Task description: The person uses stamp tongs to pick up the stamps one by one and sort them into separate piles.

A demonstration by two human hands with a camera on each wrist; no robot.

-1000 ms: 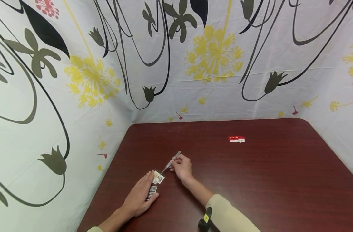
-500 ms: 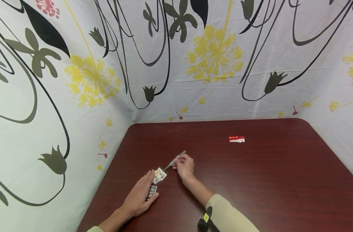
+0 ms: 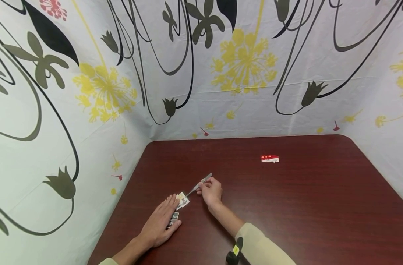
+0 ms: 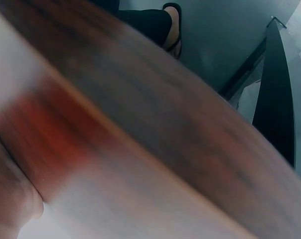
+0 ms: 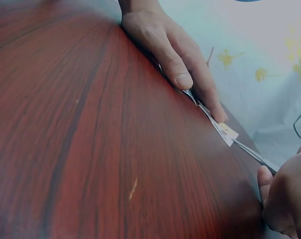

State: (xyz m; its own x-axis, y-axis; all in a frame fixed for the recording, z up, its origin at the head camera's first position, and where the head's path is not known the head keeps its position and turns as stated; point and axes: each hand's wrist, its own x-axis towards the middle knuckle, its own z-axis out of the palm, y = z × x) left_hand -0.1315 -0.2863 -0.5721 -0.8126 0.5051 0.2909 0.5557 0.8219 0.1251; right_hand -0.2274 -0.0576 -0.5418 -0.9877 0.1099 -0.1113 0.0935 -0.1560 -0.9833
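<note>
While straight-fingered left grip [image 3: 161, 222] rests on thin printed cards [image 3: 183, 202], right grip [image 3: 211, 190] pinches slender, pointed tweezers [image 5: 255, 156], probably metal.

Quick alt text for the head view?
A right hand holds tweezers, tips at the edge of small pale printed papers beside an outstretched left hand. Darker papers lie nearer the viewer; red-and-white papers lie farther back on the table.

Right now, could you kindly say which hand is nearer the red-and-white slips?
Right: the right hand is left of the slips; the left hand lies farther left.
</note>
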